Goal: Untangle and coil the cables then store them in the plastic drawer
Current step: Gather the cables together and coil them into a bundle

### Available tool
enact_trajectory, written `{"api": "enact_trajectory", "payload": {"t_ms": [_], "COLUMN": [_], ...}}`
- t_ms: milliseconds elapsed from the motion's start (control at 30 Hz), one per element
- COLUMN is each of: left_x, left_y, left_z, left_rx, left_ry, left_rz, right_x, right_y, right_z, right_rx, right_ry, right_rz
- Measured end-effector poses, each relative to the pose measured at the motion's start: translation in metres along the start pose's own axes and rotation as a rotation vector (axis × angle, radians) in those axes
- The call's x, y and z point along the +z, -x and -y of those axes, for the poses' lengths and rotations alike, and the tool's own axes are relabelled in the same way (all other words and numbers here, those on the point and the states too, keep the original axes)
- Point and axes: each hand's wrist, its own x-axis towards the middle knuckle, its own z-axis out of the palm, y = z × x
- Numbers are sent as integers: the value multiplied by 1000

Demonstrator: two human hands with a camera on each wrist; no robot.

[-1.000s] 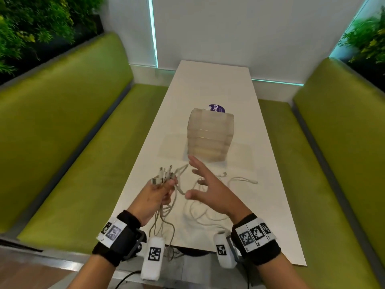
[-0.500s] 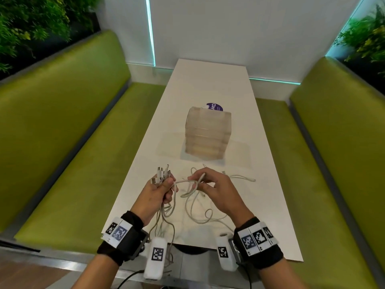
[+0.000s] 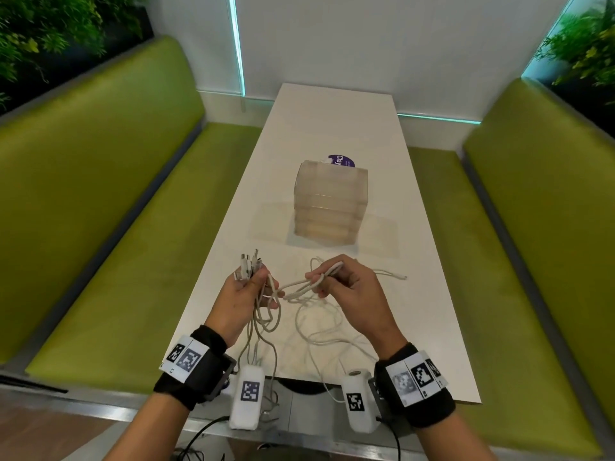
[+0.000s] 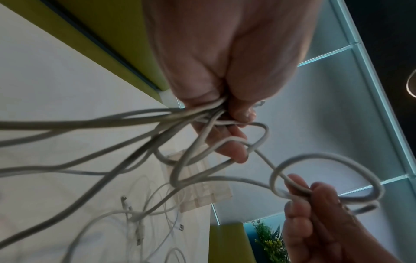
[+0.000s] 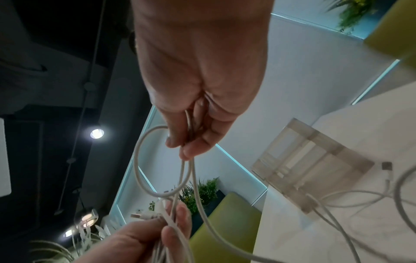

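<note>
Left hand (image 3: 244,296) fisted round plug ends; right hand (image 3: 346,287) pinching 1 loop, lower centre. Cables (image 3: 293,291) likely limp, light, snag-prone; best gripped near plugs.

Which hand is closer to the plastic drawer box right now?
Right. The right hand pinches a cable loop just in front of the drawer box; the left hand holds plug ends farther off to the left.

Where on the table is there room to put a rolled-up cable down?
Free: the far end of the table behind the plastic drawer, and the strips beside it. Crowded: the near end, where loose cables sprawl under the left hand and right hand.
</note>
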Motion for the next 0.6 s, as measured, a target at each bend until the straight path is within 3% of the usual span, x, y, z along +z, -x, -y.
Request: {"api": "enact_trajectory", "payload": {"t_ms": [233,600], "left_x": [-6,-22], "left_y": [-6,-18], "left_z": [6,11], "left_rx": [-2,14], "left_ry": [-13,16], "left_rz": [-41,-100], "right_x": [1,-7], "right_y": [15,49], "right_z": [12,-45], "right_rx": [121,471], "right_ry": [-137,12], "right_rz": [16,365]}}
